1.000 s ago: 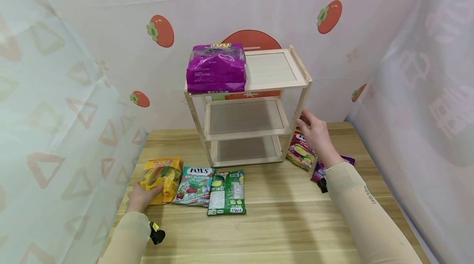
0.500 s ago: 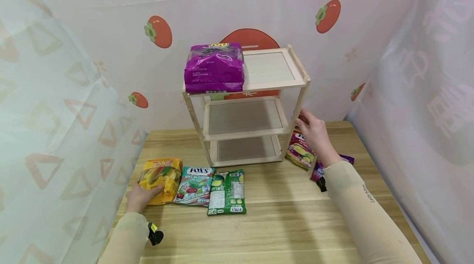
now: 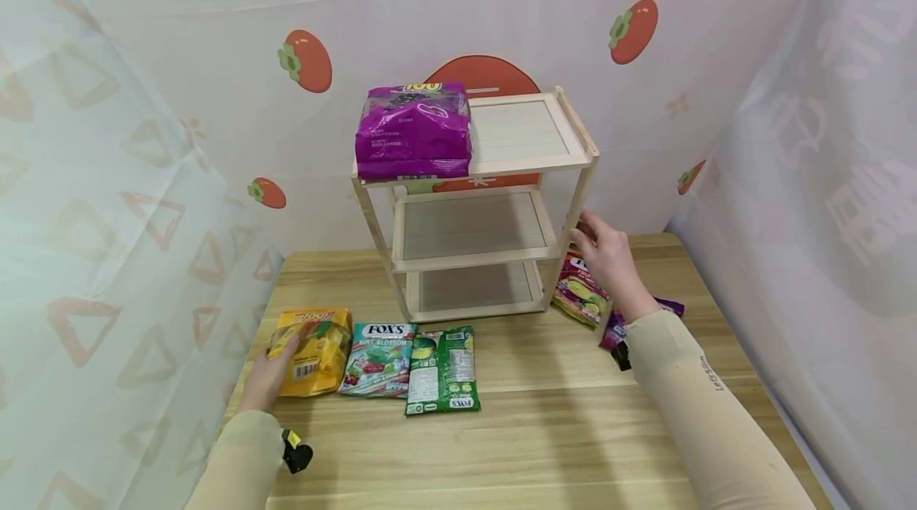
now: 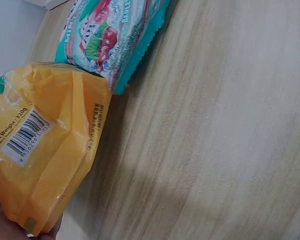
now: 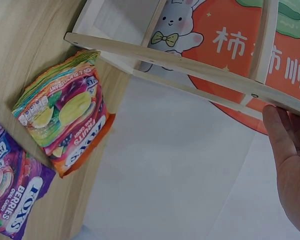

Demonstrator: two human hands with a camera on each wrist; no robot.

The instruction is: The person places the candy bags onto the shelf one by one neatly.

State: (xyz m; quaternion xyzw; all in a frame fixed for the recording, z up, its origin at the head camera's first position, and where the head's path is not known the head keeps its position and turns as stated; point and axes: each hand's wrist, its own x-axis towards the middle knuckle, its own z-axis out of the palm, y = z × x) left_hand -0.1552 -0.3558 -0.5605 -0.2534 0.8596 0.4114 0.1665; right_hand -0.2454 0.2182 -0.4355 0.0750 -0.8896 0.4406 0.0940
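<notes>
In the head view, my left hand holds the left side of a yellow candy bag, which is tilted so its barcode faces me. The left wrist view shows fingers at the lower edge of the yellow bag. A teal mint candy bag lies beside it, then a green candy bag. My right hand touches the right post of a wooden three-tier shelf. In the right wrist view, the right hand's fingers look fairly straight against the post.
A large purple bag sits on the shelf's top tier, at the left. Right of the shelf lie a red fruit candy bag and a purple berries candy bag. Printed cloth walls surround the wooden table.
My left hand has shifted slightly upward and the yellow bag has tilted, bringing its barcode into view. The teal and green bags have moved slightly right. The right hand stays at the post.
</notes>
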